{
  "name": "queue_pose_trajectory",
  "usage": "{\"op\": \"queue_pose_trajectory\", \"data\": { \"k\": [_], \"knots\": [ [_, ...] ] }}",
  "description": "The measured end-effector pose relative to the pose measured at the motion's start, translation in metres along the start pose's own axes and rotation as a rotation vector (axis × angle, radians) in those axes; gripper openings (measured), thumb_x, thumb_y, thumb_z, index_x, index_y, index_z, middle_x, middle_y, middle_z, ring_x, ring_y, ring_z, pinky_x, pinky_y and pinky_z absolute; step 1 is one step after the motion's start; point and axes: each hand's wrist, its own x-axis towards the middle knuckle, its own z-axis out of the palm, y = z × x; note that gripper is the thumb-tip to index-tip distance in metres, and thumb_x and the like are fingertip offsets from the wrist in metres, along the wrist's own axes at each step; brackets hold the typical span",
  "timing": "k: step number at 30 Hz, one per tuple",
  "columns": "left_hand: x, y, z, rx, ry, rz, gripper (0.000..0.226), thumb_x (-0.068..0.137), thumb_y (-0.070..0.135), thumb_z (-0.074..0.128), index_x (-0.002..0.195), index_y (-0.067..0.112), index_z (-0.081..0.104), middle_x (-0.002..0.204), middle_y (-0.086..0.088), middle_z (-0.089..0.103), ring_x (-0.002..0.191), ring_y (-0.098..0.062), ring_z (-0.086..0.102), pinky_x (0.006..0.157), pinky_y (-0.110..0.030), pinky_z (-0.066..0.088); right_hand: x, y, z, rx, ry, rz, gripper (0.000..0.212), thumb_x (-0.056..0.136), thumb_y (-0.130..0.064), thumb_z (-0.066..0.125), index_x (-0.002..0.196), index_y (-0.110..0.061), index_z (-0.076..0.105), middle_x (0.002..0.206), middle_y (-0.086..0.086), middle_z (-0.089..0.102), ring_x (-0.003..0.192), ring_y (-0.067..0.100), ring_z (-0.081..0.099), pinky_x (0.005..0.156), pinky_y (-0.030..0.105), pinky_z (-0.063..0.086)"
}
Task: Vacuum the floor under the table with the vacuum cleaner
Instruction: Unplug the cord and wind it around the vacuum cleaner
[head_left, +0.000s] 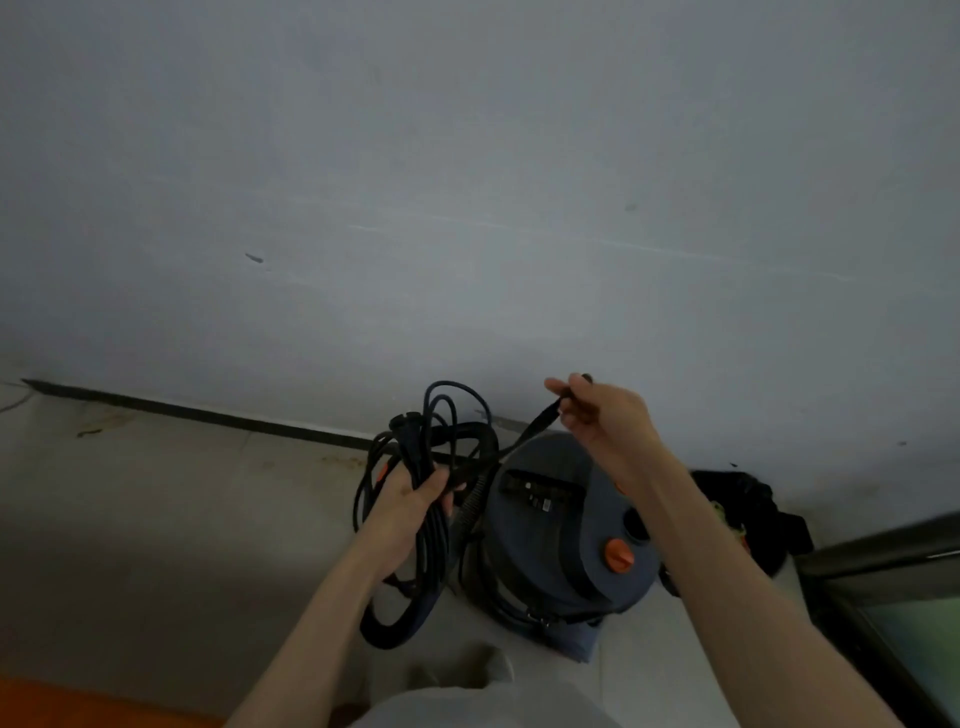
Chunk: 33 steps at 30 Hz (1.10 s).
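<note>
Wall (467, 182): pale grey, fills upper part of view, dark skirting strip (208, 413) along its foot
Floor (156, 519): light, stained nr the skirting; orange patch at bottom-left corner
Vacuum cleaner (561, 540): grey-blue drum w/ orange knob (618, 555) on top, standing on floor just by wall, between the two forearms
Dark bag-like heap (748, 514): on floor behind/right of vac, partly hidden by right arm; can't tell what it is
Cable bundle (415, 519): black cord in loose loops, plug end (408, 421) at top, loops hanging down beside vac's left side
Left hand (410, 501): fingers curled round the bundle, gripping it mid-loop
Right hand (597, 410): raised above vac, thumb + fingertips pinching a black strap (540, 422) that runs down toward vac top; other fingers bent
</note>
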Motion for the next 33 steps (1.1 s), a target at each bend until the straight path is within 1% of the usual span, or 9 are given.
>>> {"op": "queue_pose_trajectory", "data": {
  "k": [4,7,9,11,13,16,22,26,33],
  "knots": [
    [-0.002,0.010,0.001,0.027,0.001,0.004,0.026,0.098,0.008,0.044,0.074,0.004,0.054,0.062,-0.007,0.053,0.062,-0.018,0.052,0.063,-0.026,0.045,-0.001,0.022,0.000,0.280,-0.030,0.111,0.011,0.094,-0.003,0.053,0.086,0.003,0.057,0.082,0.017,0.067,0.062,0.017,0.070,0.055,0.021,0.055],
    [-0.001,0.010,0.001,-0.091,0.020,-0.057,0.017,0.097,0.008,0.046,0.081,0.006,0.053,0.065,-0.009,0.054,0.064,-0.021,0.054,0.063,-0.032,0.047,0.000,0.030,-0.006,0.310,0.020,0.115,0.022,0.094,-0.005,0.053,0.116,0.000,0.052,0.100,0.016,0.058,0.078,0.023,0.066,0.056,0.022,0.057],
    [-0.002,0.010,0.003,-0.159,0.024,-0.089,0.014,0.097,0.008,0.047,0.085,0.006,0.054,0.068,-0.009,0.056,0.066,-0.020,0.055,0.064,-0.032,0.048,-0.002,0.039,-0.011,0.092,0.073,0.129,0.026,0.095,-0.012,0.054,0.120,-0.004,0.050,0.098,0.010,0.056,0.077,0.019,0.059,0.050,0.020,0.054],
    [-0.002,0.010,0.006,-0.179,0.034,-0.096,0.012,0.097,0.008,0.047,0.088,0.006,0.055,0.072,-0.009,0.056,0.067,-0.019,0.056,0.065,-0.032,0.048,-0.008,0.048,-0.016,-0.228,0.050,0.185,0.017,0.094,-0.021,0.059,0.103,-0.007,0.059,0.088,0.007,0.058,0.066,0.013,0.052,0.046,0.021,0.045],
    [-0.003,0.011,0.010,-0.185,0.035,-0.096,0.009,0.097,0.008,0.046,0.095,0.004,0.055,0.076,-0.010,0.056,0.068,-0.018,0.056,0.065,-0.028,0.049,-0.017,0.054,-0.013,-0.456,-0.099,0.256,0.022,0.092,-0.030,0.062,0.086,-0.009,0.066,0.078,0.004,0.061,0.058,0.010,0.048,0.049,0.020,0.036],
    [-0.005,0.014,0.014,-0.176,0.031,-0.091,0.012,0.098,0.008,0.045,0.104,0.004,0.056,0.082,-0.009,0.059,0.072,-0.017,0.058,0.062,-0.024,0.051,-0.028,0.062,-0.001,-0.622,-0.241,0.316,0.035,0.090,-0.042,0.060,0.085,-0.009,0.071,0.074,0.001,0.065,0.058,0.009,0.052,0.052,0.019,0.039],
    [-0.007,0.014,0.017,-0.219,-0.005,-0.108,0.017,0.098,0.006,0.044,0.100,0.010,0.060,0.087,-0.006,0.067,0.077,-0.014,0.063,0.065,-0.022,0.053,-0.030,0.063,0.008,-0.376,-0.319,0.174,0.017,0.094,-0.020,0.057,0.090,-0.010,0.071,0.076,0.001,0.069,0.066,0.010,0.059,0.059,0.019,0.045],
    [-0.007,0.014,0.018,-0.268,-0.017,-0.102,0.018,0.099,0.007,0.042,0.099,0.005,0.060,0.090,-0.010,0.068,0.081,-0.019,0.064,0.076,-0.029,0.052,-0.030,0.057,0.010,-0.440,-0.158,0.070,0.019,0.093,-0.013,0.059,0.100,0.003,0.068,0.087,0.011,0.073,0.075,0.017,0.069,0.060,0.019,0.053],
    [-0.005,0.019,0.016,-0.191,-0.022,-0.098,0.020,0.099,0.011,0.043,0.088,0.003,0.057,0.078,-0.012,0.061,0.070,-0.020,0.059,0.069,-0.031,0.051,-0.030,0.051,0.008,-0.093,-0.156,0.262,0.013,0.092,-0.006,0.054,0.084,-0.006,0.063,0.076,0.006,0.070,0.063,0.013,0.064,0.055,0.021,0.049]
  ]
}}
